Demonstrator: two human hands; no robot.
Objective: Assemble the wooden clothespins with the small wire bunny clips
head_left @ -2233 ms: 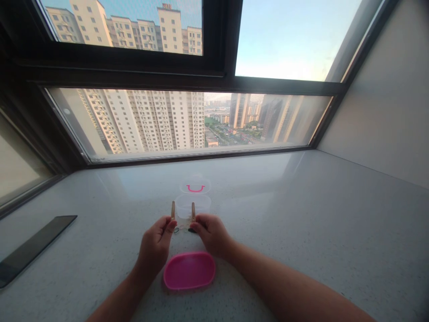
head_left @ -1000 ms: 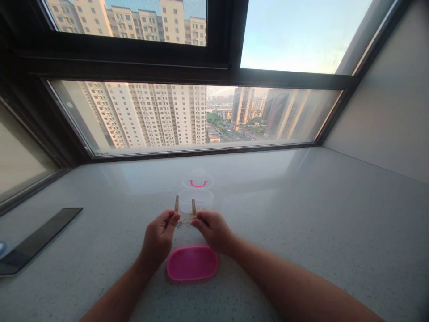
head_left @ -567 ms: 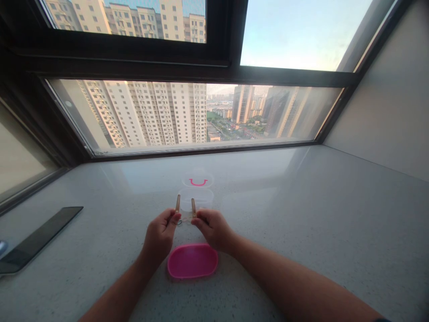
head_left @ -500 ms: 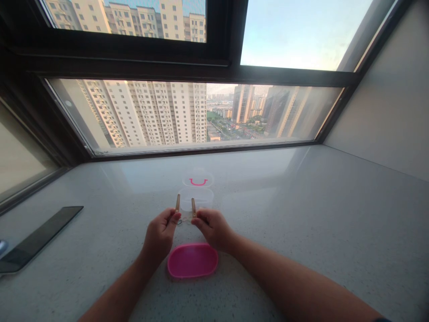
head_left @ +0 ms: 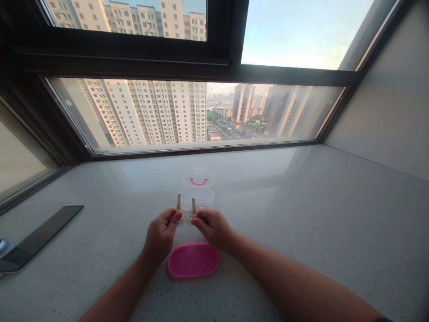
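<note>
Between thumb and fingers, my left hand [head_left: 161, 229] pinches a slim tan clip [head_left: 178, 202], which points up and away from me. A second tan clip [head_left: 193, 205] stands upright in the closed fingers of my right hand [head_left: 214, 227], a short gap to the right of the first. Small thin rings, perhaps hair ties [head_left: 186, 219], show between the hands; their lower parts are hard to make out. Just beyond lies a clear plastic container [head_left: 203, 196], partly hidden by the clips and my right hand. Below the hands sits a pink oval tray [head_left: 193, 261].
Behind the clear container is a clear lid-like piece with a pink handle [head_left: 199, 182]. A dark flat device, apparently a phone or tablet [head_left: 43, 239], lies on the speckled white sill [head_left: 301, 214] at left. The window frame [head_left: 201, 151] borders the far edge.
</note>
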